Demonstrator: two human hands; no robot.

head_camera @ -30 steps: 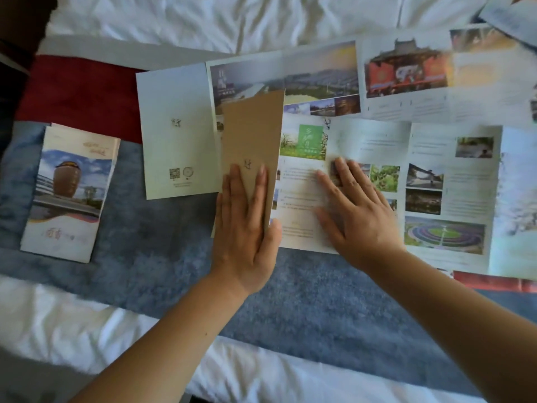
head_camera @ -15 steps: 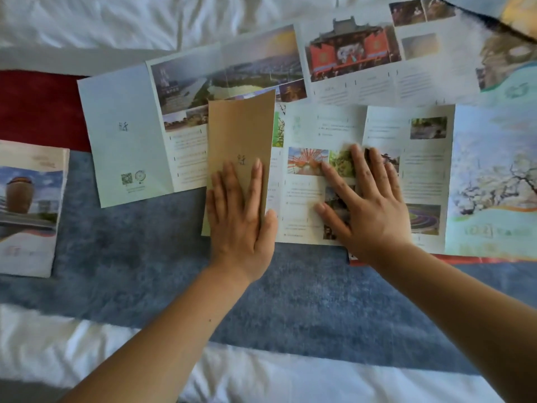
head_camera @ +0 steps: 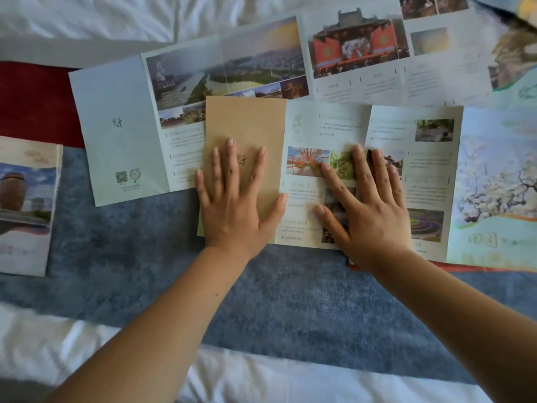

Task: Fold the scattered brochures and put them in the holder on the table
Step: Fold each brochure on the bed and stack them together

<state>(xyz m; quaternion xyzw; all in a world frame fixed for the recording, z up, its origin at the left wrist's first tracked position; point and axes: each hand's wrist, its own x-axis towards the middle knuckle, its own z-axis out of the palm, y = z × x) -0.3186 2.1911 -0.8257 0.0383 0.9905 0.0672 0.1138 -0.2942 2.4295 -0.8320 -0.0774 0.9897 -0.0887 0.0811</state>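
Observation:
An unfolded brochure [head_camera: 325,123] lies across a blue runner on a bed, its left end panel, a brown flap [head_camera: 247,120], folded over onto it. My left hand [head_camera: 235,205] presses flat on the brown flap, fingers spread. My right hand [head_camera: 366,210] presses flat on the printed panels just to its right, palm down. A second long brochure [head_camera: 125,132] lies unfolded behind and to the left, partly under the first. A folded brochure [head_camera: 23,205] with a brown tower picture rests at the far left. No holder is in view.
The blue runner [head_camera: 290,309] crosses the white bedding [head_camera: 87,13], with a red band [head_camera: 32,106] at the left. Another brochure with a blossom picture [head_camera: 499,181] lies at the right edge, over a red sheet edge [head_camera: 465,267]. More paper sits at the top right.
The brown flap, raised a second ago, now lies pressed flat under my left hand. My right hand has stayed on the printed panels. The view has shifted to the right.

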